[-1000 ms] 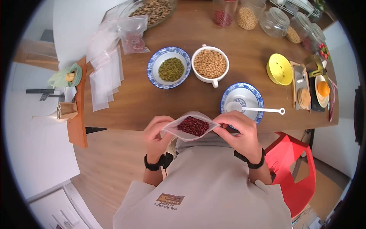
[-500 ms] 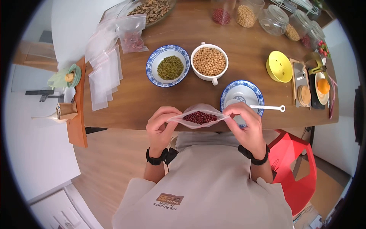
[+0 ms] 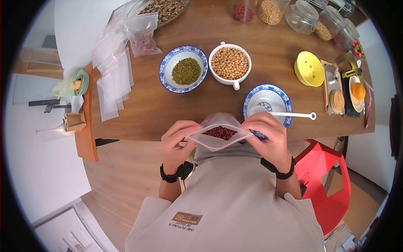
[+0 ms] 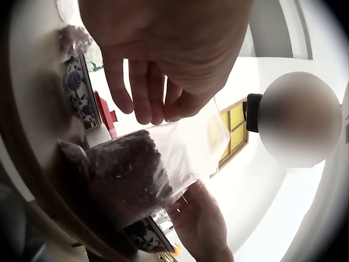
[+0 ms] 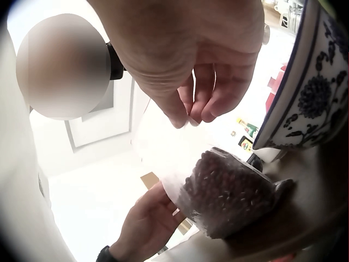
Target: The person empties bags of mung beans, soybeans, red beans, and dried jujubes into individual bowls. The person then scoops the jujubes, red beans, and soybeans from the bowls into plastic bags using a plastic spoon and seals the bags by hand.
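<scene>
Fingers of left hand [image 3: 178, 138] and right hand [image 3: 268, 133] pinch opposite mouth corners of the plastic bag [image 3: 221, 119] between them, near the table [image 3: 147, 119], I judge to spread it above dark-red beans [image 3: 221, 133].

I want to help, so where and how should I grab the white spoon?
Probably pinch the white spoon by its ringed handle end, from the person's right: its scoop lies in the blue-patterned bowl, while the handle sticks out past the rim, beyond the right hand.
</scene>
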A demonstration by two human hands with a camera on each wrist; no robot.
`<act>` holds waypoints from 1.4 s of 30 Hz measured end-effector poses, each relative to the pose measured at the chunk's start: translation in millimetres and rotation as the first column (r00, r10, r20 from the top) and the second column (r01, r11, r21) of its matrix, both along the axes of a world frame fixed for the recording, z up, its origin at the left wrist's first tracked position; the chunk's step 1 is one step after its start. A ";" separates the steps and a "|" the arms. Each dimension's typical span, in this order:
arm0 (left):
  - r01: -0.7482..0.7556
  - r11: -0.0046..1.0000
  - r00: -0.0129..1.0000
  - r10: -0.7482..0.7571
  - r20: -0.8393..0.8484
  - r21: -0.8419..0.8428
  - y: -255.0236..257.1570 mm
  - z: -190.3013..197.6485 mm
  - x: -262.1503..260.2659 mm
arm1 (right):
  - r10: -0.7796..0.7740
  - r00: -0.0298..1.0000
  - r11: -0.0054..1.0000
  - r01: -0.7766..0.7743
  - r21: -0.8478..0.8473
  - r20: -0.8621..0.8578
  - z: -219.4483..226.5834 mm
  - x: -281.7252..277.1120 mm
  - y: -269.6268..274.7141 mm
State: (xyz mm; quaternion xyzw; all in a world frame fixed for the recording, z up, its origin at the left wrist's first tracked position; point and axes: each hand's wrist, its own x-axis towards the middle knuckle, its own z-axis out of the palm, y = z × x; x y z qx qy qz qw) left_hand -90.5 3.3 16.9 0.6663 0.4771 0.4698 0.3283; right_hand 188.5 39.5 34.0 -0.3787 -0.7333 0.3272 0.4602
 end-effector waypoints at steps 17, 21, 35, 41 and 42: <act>-0.080 0.997 0.990 0.081 0.112 -0.009 0.5 -6.5 16.2 | -0.023 1.000 0.999 0.023 -0.029 0.000 -4.7 -3.5 -0.8; -0.135 0.987 0.953 0.153 0.263 -0.084 -0.7 -16.7 17.5 | -0.025 0.999 0.997 0.028 -0.066 0.041 -8.5 5.1 0.7; 0.022 0.991 0.972 0.010 0.234 -0.134 12.0 -15.8 19.5 | 0.014 0.979 0.975 0.032 -0.220 0.205 -3.8 -0.5 -4.7; 0.037 0.961 0.931 0.068 0.359 -0.276 9.9 -9.9 23.5 | -0.052 0.985 0.941 0.104 -0.322 0.166 -4.3 -3.2 -2.9; 0.031 0.956 0.917 0.089 0.390 -0.292 11.6 -6.2 26.4 | -0.049 0.984 0.941 0.102 -0.324 0.169 -4.4 -3.4 -2.0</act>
